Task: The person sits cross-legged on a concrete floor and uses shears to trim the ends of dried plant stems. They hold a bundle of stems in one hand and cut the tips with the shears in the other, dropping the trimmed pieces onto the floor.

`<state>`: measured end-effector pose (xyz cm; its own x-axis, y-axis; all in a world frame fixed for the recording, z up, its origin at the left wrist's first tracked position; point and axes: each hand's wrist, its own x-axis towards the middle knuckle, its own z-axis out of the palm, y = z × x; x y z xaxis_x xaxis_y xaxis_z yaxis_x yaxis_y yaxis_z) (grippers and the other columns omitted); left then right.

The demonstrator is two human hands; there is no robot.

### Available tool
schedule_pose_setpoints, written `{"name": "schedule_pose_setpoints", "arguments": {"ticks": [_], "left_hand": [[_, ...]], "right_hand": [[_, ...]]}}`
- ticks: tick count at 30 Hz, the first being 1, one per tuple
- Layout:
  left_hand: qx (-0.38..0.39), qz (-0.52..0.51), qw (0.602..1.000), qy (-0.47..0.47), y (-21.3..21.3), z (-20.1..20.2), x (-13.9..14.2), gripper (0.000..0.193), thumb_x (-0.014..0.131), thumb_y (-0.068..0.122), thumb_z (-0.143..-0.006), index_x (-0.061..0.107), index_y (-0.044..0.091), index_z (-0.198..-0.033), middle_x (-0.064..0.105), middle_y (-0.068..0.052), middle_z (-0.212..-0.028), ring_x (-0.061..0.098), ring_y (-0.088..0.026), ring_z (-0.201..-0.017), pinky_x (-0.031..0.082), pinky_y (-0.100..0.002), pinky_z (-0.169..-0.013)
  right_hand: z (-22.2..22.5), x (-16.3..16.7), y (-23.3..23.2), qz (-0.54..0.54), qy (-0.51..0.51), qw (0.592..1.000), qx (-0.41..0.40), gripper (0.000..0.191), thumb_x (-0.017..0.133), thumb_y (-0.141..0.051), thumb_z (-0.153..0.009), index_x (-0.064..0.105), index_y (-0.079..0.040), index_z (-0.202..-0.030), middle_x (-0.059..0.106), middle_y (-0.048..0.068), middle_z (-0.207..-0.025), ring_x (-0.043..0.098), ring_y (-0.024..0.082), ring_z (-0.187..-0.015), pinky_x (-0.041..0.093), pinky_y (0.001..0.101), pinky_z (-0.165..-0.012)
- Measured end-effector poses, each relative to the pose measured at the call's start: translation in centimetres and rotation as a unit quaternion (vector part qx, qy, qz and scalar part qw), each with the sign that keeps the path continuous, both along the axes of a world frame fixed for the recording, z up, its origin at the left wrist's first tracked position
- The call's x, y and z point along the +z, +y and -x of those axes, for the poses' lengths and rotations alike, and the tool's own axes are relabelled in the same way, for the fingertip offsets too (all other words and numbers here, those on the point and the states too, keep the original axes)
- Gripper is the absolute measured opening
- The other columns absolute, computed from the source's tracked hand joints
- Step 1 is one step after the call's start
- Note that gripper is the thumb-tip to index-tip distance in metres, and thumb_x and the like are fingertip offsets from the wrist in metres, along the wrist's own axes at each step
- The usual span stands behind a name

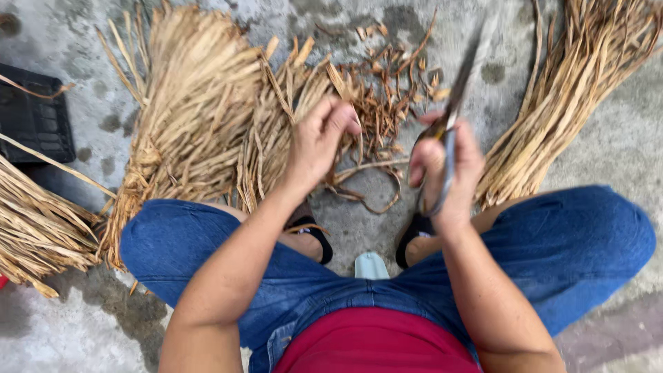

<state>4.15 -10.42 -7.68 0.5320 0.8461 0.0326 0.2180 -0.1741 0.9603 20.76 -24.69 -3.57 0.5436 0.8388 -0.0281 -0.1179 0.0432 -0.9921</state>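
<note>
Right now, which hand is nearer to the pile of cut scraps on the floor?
Left. The left hand touches the scraps; the right hand, holding scissors, sits just beside them.

A large bundle of dried leaves (186, 117) lies left on the floor (621, 152), another bundle (566, 97) right, cut scraps (387, 90) between them; a tray (34, 114) sits far left.

Red top (376, 342), blue denim shorts (573, 242), black sandals (319, 238), bare forearms.
</note>
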Motion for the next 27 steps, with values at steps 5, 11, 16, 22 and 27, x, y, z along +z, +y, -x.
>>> {"name": "schedule_pose_setpoints", "arguments": {"ticks": [5, 11, 16, 22, 27], "left_hand": [[0.006, -0.27, 0.963, -0.024, 0.3, -2.6, -5.9, 0.033, 0.064, 0.038, -0.107, 0.06, 0.005, -0.106, 0.071, -0.006, -0.09, 0.068, -0.014, -0.078, 0.053, -0.026, -0.063], [-0.144, 0.156, 0.881, 0.423, -2.8, -6.0, -15.2, 0.033, 0.055, 0.03, -0.106, 0.066, 0.008, -0.128, 0.065, -0.011, -0.108, 0.068, -0.027, -0.086, 0.056, -0.043, -0.079], [-0.184, 0.114, 0.835, 0.506, -5.4, -5.2, -19.8, 0.032, 0.057, 0.036, -0.105, 0.069, 0.016, -0.128, 0.041, -0.013, -0.151, 0.058, -0.028, -0.118, 0.051, -0.045, -0.098], [-0.042, 0.177, 0.884, 0.43, -4.7, -4.7, -19.1, 0.036, 0.057, 0.017, -0.1, 0.062, 0.022, -0.135, 0.074, -0.007, -0.113, 0.072, -0.022, -0.083, 0.064, -0.04, -0.072], [0.036, 0.086, 0.988, 0.121, -3.8, -5.8, -14.9, 0.018, 0.066, 0.025, -0.098, 0.077, 0.02, -0.112, 0.076, -0.001, -0.106, 0.067, -0.009, -0.067, 0.056, -0.025, -0.055]], "right_hand": [[-3.0, 0.2, -1.2, -0.053, 0.031, 0.997, -0.054, 0.044, 0.064, -0.04, -0.115, 0.053, -0.002, -0.134, 0.058, 0.004, -0.078, 0.054, 0.011, -0.06, 0.043, 0.0224, -0.054], [-4.6, -0.6, -1.4, -0.056, 0.073, 0.992, -0.085, 0.046, 0.066, -0.038, -0.112, 0.055, -0.002, -0.138, 0.059, 0.006, -0.08, 0.054, 0.012, -0.058, 0.044, 0.0245, -0.053], [-5.1, -1.1, -1.5, -0.039, 0.067, 0.993, -0.09, 0.045, 0.067, -0.038, -0.112, 0.057, -0.002, -0.137, 0.057, 0.005, -0.078, 0.054, 0.012, -0.059, 0.043, 0.0231, -0.052], [-5.6, -2.1, -1.1, 0.014, 0.071, 0.994, -0.088, 0.039, 0.067, -0.034, -0.107, 0.058, -0.005, -0.131, 0.057, 0.002, -0.077, 0.056, 0.011, -0.061, 0.045, 0.0231, -0.053], [-5.3, -5.2, 0.8, 0.031, 0.04, 0.995, -0.081, 0.034, 0.073, -0.018, -0.1, 0.055, -0.006, -0.126, 0.065, 0.001, -0.092, 0.068, 0.008, -0.076, 0.051, 0.0234, -0.055]]}}
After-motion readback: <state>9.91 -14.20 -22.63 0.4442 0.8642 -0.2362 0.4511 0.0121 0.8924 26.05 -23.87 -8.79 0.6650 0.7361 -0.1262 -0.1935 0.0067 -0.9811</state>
